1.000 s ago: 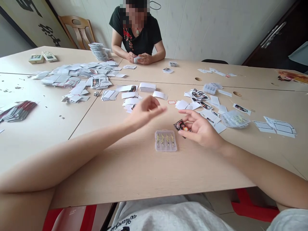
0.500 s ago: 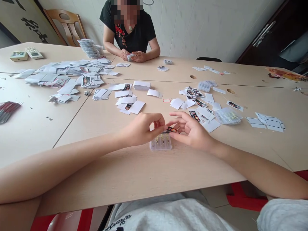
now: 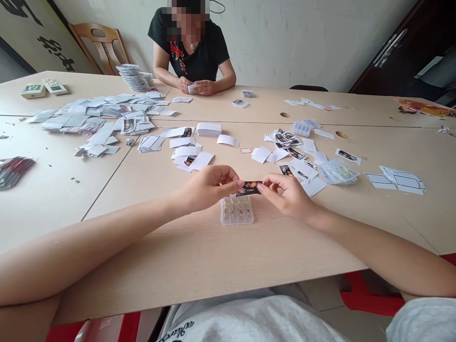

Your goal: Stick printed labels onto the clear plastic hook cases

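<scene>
The small dark printed paper card [image 3: 249,188] hangs just above the clear plastic box of gold hooks [image 3: 237,210] on the near middle of the pale wooden desk [image 3: 213,256]. It is held between the left hand [image 3: 210,187] and the right hand [image 3: 288,194], each grip pinching 1 short end. It looks light, thin and easily creased, so I judge the 2 ends the safest hold, with gentle pressure.

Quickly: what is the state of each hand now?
Left hand: closed, pinching left end of the small dark printed card.
Right hand: closed, pinching its right end.
</scene>
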Available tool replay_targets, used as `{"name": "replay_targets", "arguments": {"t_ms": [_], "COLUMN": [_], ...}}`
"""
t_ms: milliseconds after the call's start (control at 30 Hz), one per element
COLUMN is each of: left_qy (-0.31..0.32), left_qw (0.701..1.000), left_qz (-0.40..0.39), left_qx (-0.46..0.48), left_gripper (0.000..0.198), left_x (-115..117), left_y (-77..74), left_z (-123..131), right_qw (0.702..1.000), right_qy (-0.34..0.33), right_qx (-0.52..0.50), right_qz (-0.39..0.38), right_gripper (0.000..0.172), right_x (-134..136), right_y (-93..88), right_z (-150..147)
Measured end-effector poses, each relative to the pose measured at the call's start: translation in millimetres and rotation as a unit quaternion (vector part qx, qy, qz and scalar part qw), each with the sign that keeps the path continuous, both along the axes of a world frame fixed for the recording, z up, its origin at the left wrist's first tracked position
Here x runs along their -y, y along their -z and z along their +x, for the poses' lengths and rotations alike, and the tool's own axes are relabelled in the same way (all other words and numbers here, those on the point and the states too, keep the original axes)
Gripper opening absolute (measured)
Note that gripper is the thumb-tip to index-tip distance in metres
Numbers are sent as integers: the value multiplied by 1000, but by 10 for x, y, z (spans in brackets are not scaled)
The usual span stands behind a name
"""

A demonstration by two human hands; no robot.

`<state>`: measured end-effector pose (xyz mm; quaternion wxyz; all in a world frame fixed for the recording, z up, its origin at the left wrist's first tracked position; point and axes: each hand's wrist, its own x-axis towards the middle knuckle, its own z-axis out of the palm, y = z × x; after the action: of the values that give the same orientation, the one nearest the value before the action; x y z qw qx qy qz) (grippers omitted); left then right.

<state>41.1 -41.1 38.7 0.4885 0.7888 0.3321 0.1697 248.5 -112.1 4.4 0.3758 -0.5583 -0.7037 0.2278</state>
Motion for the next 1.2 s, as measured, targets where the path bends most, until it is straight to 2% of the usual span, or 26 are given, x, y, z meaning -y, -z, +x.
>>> {"name": "replay_targets", "arguments": {"t_ms": [100,167,267,333,467,533,600,667,800,1033,1200], "left_qy": [2,-13,-48,-37,37,51,57,65,72,88,85], "left_qw": [1000,993,948,924,921,921,922,922,920,926,927], "left_qz": [11,98,273,315,301,303,304,310,319,291,278], "left_qx": [-17,-58,-156,-215,-246,-239,-231,-222,-216,-225,-237], "left_gripper": [28,28,31,37,34,29,25,23,22,17,18], "left_x": [15,23,26,21,-19,-41,-50,-42,-12,-41,20], "left_y": [-13,-16,-5,10,53,82,108,126,130,104,153], "left_z": [-8,-24,-60,-84,-118,-127,-131,-131,-122,-91,-58], "right_qw": [999,999,999,997,980,970,973,983,986,987,985], "right_qy": [-12,-16,-1,12,14,-2,-25,-62,-148,-154,-169], "right_qx": [-33,-40,-43,-70,-193,-229,-204,-136,-26,12,27], "right_qz": [-26,-18,6,-3,-55,-83,-105,-107,-69,-45,-37], "right_gripper": [28,28,27,28,23,23,36,55,89,92,89], "right_x": [5,5,-21,-59,-121,-112,-71,-14,75,83,75], "right_y": [5,11,39,63,91,100,114,131,148,134,142], "right_z": [-10,-4,34,77,133,117,76,26,-37,-43,-31]}}
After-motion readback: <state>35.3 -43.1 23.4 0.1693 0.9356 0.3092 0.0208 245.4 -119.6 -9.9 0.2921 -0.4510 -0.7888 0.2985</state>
